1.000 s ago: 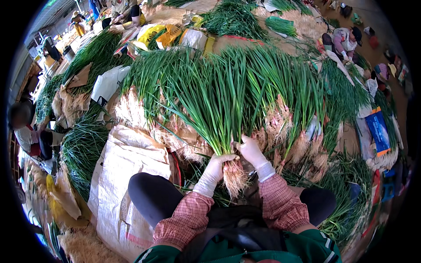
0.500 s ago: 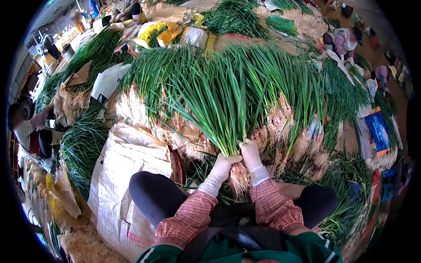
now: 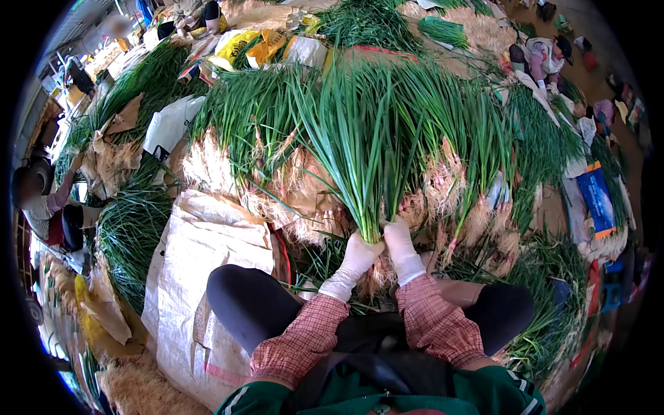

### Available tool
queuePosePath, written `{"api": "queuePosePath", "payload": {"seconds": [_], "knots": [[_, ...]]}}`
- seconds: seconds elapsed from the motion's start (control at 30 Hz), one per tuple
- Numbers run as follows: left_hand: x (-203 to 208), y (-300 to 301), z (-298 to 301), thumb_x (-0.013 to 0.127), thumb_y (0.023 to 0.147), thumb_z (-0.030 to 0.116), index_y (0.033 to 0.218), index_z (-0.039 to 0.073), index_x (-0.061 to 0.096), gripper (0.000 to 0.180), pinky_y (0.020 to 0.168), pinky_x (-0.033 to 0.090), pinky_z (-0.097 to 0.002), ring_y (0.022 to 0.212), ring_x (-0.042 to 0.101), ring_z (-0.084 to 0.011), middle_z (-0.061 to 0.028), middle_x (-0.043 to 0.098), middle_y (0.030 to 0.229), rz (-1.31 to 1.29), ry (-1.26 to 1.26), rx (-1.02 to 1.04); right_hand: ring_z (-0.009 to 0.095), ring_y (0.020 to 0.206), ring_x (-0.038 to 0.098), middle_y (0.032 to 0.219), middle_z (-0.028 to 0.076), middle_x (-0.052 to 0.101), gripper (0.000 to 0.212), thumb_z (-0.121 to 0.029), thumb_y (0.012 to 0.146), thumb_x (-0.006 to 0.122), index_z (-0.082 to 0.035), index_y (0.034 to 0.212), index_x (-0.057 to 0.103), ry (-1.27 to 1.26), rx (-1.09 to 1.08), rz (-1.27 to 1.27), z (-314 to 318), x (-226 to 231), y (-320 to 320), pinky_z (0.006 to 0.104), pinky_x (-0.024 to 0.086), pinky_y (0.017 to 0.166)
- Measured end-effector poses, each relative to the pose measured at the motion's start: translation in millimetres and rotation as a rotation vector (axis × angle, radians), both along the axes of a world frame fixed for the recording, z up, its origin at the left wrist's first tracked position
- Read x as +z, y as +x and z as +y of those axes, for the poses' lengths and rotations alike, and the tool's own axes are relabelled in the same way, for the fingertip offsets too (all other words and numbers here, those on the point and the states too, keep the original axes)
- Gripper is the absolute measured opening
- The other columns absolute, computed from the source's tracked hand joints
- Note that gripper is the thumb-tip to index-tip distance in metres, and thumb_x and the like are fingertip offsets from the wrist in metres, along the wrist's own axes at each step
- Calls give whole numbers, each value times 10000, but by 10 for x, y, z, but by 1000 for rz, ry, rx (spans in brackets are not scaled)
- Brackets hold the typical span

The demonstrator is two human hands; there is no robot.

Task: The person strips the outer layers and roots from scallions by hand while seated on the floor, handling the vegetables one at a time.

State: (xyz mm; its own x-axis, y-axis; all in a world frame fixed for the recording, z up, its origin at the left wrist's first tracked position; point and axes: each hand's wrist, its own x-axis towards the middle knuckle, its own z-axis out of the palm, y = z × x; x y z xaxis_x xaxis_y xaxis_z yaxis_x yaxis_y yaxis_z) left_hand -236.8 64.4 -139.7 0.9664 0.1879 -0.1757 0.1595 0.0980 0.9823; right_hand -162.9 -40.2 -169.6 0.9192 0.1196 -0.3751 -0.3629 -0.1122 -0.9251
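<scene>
Both the left hand [image 3: 360, 256] and right hand [image 3: 398, 242] grip the leafy bunch [image 3: 360, 152], partly hiding its roots [image 3: 377, 275].

Your left hand [image 3: 361, 256] and right hand [image 3: 398, 242] are covered by pale, close-fitting gloves, off-white and lightly wrinkled, with whiter cuffs [image 3: 336, 286] bunched in folds around the wrists. Above those you wear loose sleeve covers [image 3: 299, 339] in a fine check of red and pink, puffed and creased along the forearms. Your jacket [image 3: 477, 391] is dark green, its sleeves marked with white stripes [image 3: 235, 400], and a zip [image 3: 380, 408] shows at the front. You also have a black, softly creased garment [image 3: 373, 377] there, and plain, very dark trousers [image 3: 252, 301].
</scene>
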Motion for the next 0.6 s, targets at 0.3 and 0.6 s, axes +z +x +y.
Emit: {"api": "queuePosePath", "payload": {"seconds": [0.3, 0.6], "knots": [[319, -12, 325, 642, 833, 124, 886, -46, 622, 179, 470, 499, -232, 525, 612, -163, -122, 657, 726, 155, -782, -123, 127, 917, 544, 1028, 14, 577, 292, -210, 971, 444, -29, 1190, 510, 765, 268, 51, -194, 575, -179, 257, 439, 816], [331, -45, 332, 600, 850, 108, 1142, 25, 492, 322, 715, 466, -304, 808, 512, -187, -96, 514, 896, 30, -1402, -113, 164, 839, 574, 920, 66, 567, 211, -192, 961, 480, -33, 1097, 510, 1113, 48, 256, 54, 665, -207, 276, 520, 730]]}}
